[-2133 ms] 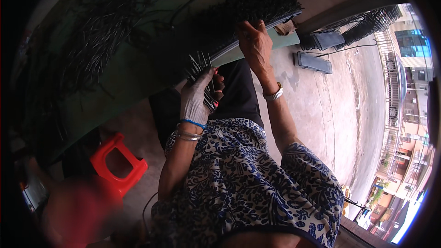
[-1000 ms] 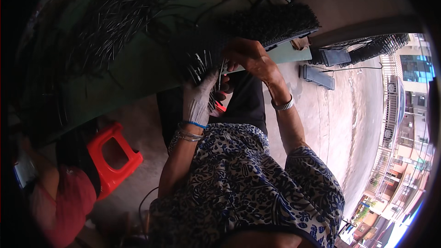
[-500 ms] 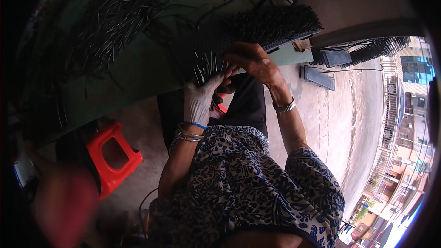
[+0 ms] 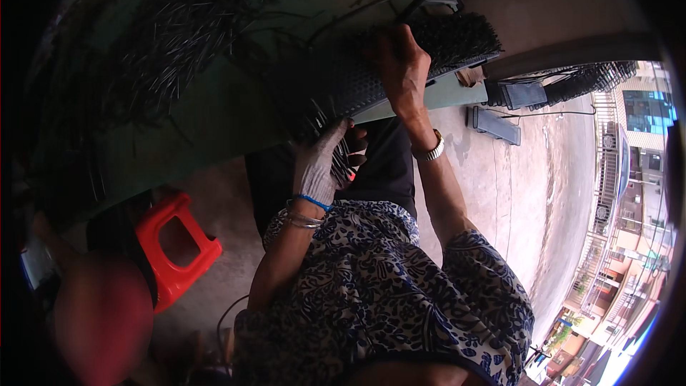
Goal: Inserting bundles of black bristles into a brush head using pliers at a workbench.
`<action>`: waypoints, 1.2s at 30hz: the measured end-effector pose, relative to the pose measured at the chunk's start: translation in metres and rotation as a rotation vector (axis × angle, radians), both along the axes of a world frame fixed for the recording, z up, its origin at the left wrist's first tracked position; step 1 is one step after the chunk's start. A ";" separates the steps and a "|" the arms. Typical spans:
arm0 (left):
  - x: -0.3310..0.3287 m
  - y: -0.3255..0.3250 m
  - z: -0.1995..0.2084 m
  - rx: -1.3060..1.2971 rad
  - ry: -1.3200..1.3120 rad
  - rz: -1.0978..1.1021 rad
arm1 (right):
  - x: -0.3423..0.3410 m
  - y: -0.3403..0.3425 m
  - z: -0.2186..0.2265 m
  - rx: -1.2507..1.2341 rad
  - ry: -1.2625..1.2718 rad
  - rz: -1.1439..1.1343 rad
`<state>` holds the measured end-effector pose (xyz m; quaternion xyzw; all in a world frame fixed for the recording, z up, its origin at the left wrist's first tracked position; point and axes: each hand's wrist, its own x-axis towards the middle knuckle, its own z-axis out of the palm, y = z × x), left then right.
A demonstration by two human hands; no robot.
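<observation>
A dark board with rows of small holes (image 4: pixel 361 94) lies along the near edge of the table, its right part covered with upright black bristles (image 4: pixel 464 37). My left hand (image 4: pixel 320 159), in a pale knitted glove with dark fingers, is closed around a bundle of thin black strips (image 4: pixel 341 161) just below the board's left end. The strips' ends stick up past the thumb. My bare right hand (image 4: pixel 406 75) is at the border between bristles and bare holes, fingers bent together and pointing down at the board. Its fingertips are in shadow, so what they hold is hidden.
A large heap of loose black strips (image 4: pixel 182 36) covers the green table (image 4: pixel 207 118) at the left. A red plastic stool (image 4: pixel 179 243) stands lower left, near a blurred person (image 4: pixel 103 314). Grey box-like pieces (image 4: pixel 493 125) and a black bristled piece (image 4: pixel 593 78) are at the right.
My right hand has left the strips at my left hand and moved up and right onto the board. My left hand has dropped slightly and still grips the bundle.
</observation>
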<state>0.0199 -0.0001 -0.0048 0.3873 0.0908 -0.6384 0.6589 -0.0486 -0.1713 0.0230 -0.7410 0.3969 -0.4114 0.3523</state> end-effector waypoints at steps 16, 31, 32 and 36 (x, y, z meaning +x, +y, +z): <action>-0.003 0.011 -0.007 0.005 0.068 0.011 | 0.009 -0.012 -0.013 -0.247 0.205 0.068; -0.003 0.010 0.001 -0.043 0.058 0.048 | 0.030 -0.016 -0.010 -0.456 0.525 0.023; -0.003 0.010 0.000 -0.055 0.071 0.046 | 0.029 -0.016 -0.012 -0.456 0.524 0.022; 0.001 0.014 0.002 -0.064 -0.004 0.029 | 0.025 -0.010 -0.015 -0.416 0.446 -0.090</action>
